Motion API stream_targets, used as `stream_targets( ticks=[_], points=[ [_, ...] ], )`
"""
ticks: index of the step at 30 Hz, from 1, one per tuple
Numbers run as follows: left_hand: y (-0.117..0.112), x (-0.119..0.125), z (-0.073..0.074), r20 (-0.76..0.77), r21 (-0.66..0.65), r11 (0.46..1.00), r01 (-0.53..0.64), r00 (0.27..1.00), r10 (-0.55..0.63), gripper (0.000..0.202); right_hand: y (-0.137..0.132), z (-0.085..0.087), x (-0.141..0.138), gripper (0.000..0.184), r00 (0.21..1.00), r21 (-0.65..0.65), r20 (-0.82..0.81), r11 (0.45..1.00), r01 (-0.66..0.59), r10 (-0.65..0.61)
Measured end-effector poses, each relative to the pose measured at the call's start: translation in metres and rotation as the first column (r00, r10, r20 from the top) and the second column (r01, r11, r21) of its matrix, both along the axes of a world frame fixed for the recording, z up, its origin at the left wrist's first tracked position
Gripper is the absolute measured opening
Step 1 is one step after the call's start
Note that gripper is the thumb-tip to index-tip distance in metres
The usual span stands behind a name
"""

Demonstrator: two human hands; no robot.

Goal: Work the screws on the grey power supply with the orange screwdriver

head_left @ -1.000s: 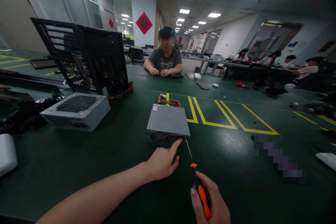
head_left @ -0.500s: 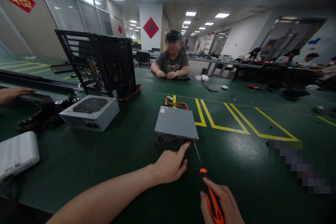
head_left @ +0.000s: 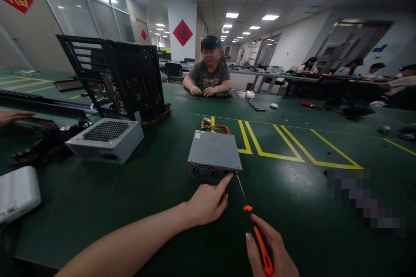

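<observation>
A grey computer power supply (head_left: 214,149) lies on the green table, its fan grille toward me and its bundle of coloured cables (head_left: 216,127) behind it. My left hand (head_left: 208,201) reaches in from the left. Its index finger is stretched out against the front face near the lower right corner, the thumb apart and the other fingers curled, gripping nothing. An orange and black screwdriver (head_left: 258,240) is in the closed grip of my right hand (head_left: 273,246). Its thin shaft slants up to that same corner, beside my fingertip. Whether the tip sits in a screw is too small to tell.
A second power supply (head_left: 105,138) stands to the left, before an open black computer case (head_left: 113,78). Further left are a white box-shaped device (head_left: 19,192), dark cables (head_left: 42,138) and another person's hand (head_left: 14,117). Across the table sits a person (head_left: 209,73). Yellow tape lines (head_left: 279,156) mark the tabletop.
The whole view has shifted slightly, so everything sits a little further left. Both hands and the screwdriver keep nearly the same pose at the power supply's corner.
</observation>
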State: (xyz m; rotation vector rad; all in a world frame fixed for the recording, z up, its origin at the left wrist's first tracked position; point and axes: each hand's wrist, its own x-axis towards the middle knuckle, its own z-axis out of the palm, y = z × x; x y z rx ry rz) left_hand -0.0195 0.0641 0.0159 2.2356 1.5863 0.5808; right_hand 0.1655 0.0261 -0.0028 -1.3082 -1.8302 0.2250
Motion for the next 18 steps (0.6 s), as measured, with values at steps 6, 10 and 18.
stream_targets(
  ticks=[6, 10, 18],
  points=[
    [0.000, 0.001, 0.001, 0.042, -0.015, 1.000, 0.003, 0.999, -0.003, 0.058, 0.007, -0.002, 0.009, 0.029, 0.989, 0.108, 0.072, 0.984, -0.139, 0.132],
    [0.000, 0.001, 0.002, 0.061, -0.011, 1.000, 0.005, 0.998, -0.004, 0.058, 0.007, 0.000, 0.012, 0.037, 0.979, 0.071, 0.141, 0.985, -0.157, 0.146],
    [0.000, 0.001, 0.000, 0.045, -0.004, 1.000, 0.003, 0.999, -0.003, 0.058, 0.008, -0.004, 0.015, 0.029, 0.968, 0.136, 0.198, 0.974, -0.183, 0.155]
  ],
)
